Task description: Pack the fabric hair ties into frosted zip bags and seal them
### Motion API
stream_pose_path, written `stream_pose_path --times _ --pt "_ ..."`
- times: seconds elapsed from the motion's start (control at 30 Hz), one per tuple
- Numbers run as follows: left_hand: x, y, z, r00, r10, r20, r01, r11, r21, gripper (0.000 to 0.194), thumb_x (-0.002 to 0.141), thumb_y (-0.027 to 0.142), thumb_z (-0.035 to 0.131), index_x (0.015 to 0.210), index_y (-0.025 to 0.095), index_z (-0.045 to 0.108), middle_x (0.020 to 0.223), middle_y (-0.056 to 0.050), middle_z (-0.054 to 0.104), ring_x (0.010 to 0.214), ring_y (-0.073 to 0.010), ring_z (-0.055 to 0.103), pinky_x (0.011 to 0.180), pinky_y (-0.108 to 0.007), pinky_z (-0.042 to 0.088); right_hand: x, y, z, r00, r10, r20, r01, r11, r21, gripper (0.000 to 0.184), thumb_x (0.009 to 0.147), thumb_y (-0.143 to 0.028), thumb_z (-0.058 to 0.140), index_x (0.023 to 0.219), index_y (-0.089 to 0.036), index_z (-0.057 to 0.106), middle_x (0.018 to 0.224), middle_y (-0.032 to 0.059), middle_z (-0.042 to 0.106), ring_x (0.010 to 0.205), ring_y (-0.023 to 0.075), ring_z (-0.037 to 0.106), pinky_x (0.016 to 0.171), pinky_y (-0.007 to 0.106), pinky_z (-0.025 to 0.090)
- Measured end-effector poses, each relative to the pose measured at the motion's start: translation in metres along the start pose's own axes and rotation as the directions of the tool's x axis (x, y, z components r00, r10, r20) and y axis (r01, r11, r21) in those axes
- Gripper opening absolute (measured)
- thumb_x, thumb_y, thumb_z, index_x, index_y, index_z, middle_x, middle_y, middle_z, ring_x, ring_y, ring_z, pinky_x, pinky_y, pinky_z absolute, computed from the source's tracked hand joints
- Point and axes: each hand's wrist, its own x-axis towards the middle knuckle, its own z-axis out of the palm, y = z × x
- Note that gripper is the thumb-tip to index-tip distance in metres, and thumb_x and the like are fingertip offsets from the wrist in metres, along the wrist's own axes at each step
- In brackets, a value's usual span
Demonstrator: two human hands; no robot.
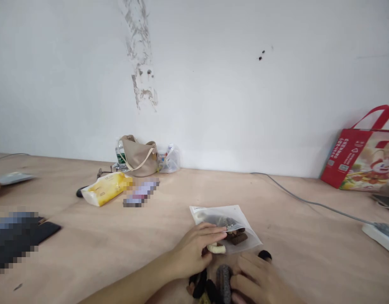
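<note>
My left hand (194,249) reaches over the mouth of a frosted plastic zip bag (248,221), fingers long and thumb bent below them. Between its thumb and fingers sit a cream hair tie (217,248) and something brown, partly hidden. Inside the bag, brown hair ties (238,237) show near the opening. My right hand (253,274) is closed, its curled fingers against a grey hair tie (225,283). Black hair ties (199,283) lie in a loose pile between my hands, cut off by the lower edge. Another black hair tie (264,255) shows beyond my right hand.
A yellow tissue pack (107,188) and a blurred-out flat item (141,193) lie left of centre. Behind them stand a beige handbag (140,156) and a clear plastic bag (171,159). At right are a red shopping bag (362,156), a grey cable (295,196) and a white power strip (379,238).
</note>
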Motion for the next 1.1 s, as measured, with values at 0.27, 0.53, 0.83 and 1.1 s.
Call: stream_pose_path --times 0.27,0.53,0.83,1.1 --pt "0.001 0.0 0.001 1.0 0.009 -0.013 -0.009 1.0 0.006 0.067 0.063 -0.001 0.049 0.126 0.02 0.057 0.134 -0.005 0.055 0.125 -0.0205 0.049 0.107 -0.038 0.037 0.003 -0.001 0.004 1.0 -0.006 -0.017 0.007 1.0 0.021 0.015 0.091 -0.016 0.047 0.076 -0.02 0.051 0.09 -0.0004 0.066 0.072 0.0122 0.057 0.065 0.023 0.042" --pt "0.0 -0.003 0.003 1.0 0.004 -0.01 -0.004 1.0 0.01 0.071 0.062 -0.001 0.049 0.129 0.022 0.053 0.135 -0.005 0.054 0.125 -0.0216 0.049 0.107 -0.04 0.036 0.003 -0.001 0.008 0.997 0.012 -0.082 -0.017 0.998 -0.058 0.021 0.078 -0.002 0.042 0.07 -0.021 0.045 0.061 -0.004 0.055 0.055 0.0123 0.048 0.052 0.025 0.031" --pt "0.0 -0.003 0.004 1.0 0.011 -0.026 -0.01 0.999 0.038 0.074 0.062 0.0 0.049 0.132 0.023 0.051 0.136 -0.005 0.053 0.125 -0.0224 0.049 0.108 -0.041 0.035 -0.012 0.015 0.004 0.993 0.118 -0.022 -0.119 0.949 -0.292 0.032 0.084 -0.006 0.041 0.11 -0.017 0.058 0.102 0.0057 0.069 0.088 0.0183 0.063 0.08 0.03 0.045" --pt "0.002 -0.002 0.001 1.0 0.022 0.009 -0.022 0.999 0.04 0.069 0.062 -0.001 0.049 0.128 0.02 0.055 0.135 -0.006 0.054 0.124 -0.0217 0.05 0.108 -0.039 0.035 -0.01 0.014 0.005 0.994 0.099 0.037 -0.077 0.922 -0.38 0.039 0.081 -0.008 0.044 0.115 -0.021 0.058 0.11 0.003 0.068 0.091 0.0217 0.061 0.076 0.032 0.045"
